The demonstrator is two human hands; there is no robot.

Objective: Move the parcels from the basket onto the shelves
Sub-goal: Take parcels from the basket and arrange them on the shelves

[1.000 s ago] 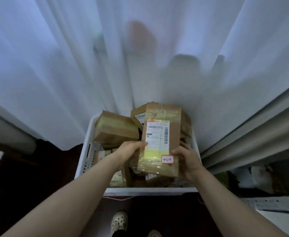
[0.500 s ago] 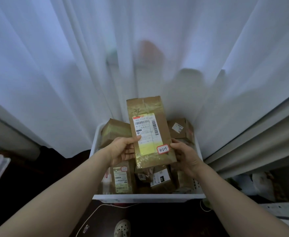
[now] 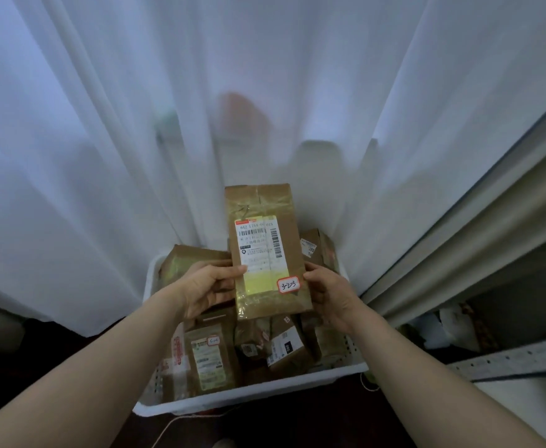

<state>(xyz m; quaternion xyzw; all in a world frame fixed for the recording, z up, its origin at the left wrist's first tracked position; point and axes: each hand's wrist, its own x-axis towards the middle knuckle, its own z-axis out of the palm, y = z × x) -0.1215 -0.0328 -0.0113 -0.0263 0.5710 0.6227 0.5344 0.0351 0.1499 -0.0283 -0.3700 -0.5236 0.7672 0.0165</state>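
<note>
Several brown parcels point(image 3: 212, 360) fill the white basket point(image 3: 249, 396), which stands against a sheer white curtain point(image 3: 129, 140) hanging close behind. A perforated shelf edge point(image 3: 507, 362) shows at the right, apart from the basket's rim. Above the pile, one labelled parcel point(image 3: 265, 250) is held upright, the left hand point(image 3: 205, 287) gripping its left edge, the right hand point(image 3: 328, 292) its right edge.

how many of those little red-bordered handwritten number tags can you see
2. The first tag sits on the lower right of the held parcel; the second tag tops a labelled parcel at the front left of the basket. More may be hidden deeper down.
</note>
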